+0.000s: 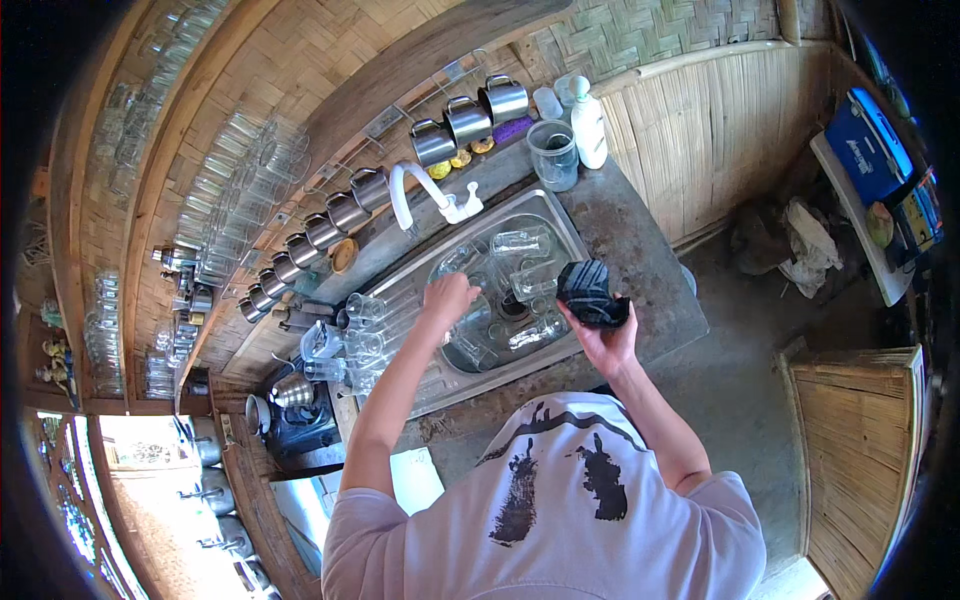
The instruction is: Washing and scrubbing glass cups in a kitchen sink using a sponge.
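Note:
A dark striped cloth (589, 292) is held in my right hand (606, 346), above the right edge of a steel sink (571, 229). My left hand (448, 301) is over the left side of the round basin with its fingers curled. Whether it grips anything is hidden by the hand itself. Just beyond those fingers is a glass mug (461, 259). Several more glasses lie on their sides in the basin, among them one glass mug (520, 242) at the back and another (536, 281) near the cloth.
Several clear glasses (364, 345) stand on the left drainboard. A white faucet (409, 191) arches over the sink's back edge. Steel mugs (469, 120) hang along the rear wall. A white pump bottle (590, 131) and a plastic container (553, 161) occupy the counter's back right corner.

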A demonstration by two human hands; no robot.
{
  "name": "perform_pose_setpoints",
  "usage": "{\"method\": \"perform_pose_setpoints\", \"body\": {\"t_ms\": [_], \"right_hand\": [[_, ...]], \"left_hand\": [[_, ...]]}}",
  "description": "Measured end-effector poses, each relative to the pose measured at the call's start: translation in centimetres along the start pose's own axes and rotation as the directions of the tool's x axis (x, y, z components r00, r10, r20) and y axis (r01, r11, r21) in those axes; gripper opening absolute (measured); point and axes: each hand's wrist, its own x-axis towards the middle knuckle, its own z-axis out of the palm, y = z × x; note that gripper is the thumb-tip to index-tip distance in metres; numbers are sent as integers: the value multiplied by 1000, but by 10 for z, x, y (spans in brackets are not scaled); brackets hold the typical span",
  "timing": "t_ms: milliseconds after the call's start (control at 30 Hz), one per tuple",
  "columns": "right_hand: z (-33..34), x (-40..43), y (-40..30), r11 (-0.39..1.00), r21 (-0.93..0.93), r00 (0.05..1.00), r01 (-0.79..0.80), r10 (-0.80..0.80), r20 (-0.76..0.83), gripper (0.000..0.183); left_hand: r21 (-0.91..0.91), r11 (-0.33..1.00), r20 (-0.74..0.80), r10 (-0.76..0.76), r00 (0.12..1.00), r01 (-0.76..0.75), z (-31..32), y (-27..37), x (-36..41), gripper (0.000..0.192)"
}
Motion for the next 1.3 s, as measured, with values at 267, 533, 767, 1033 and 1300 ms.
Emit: {"method": "perform_pose_setpoints", "body": {"t_ms": [267, 533, 767, 1033, 1300], "right_hand": [[-7, 3, 3, 898, -396, 981, -191, 172, -85, 47], [10, 42, 75, 461, -869, 967, 180, -244, 71, 32], [-20, 27, 137, -777, -270, 761, 569, 373, 530, 61], [29, 71, 180, -652, -487, 762, 581, 225, 607, 63], [7, 11, 213, -878, -55, 637, 476, 301, 709, 67]], "left_hand": [[-867, 475, 89, -150, 985, 150, 22, -50, -23, 44], [-955, 294, -244, -694, 678, -43, 76, -21, -45, 35], [-885, -347, 25, -700, 714, -309, 74, 22, -84, 28], [-880, -367, 7, -646, 763, -303, 62, 28, -105, 30], [-843, -383, -25, -672, 740, -376, 15, -12, -130, 31]]}}
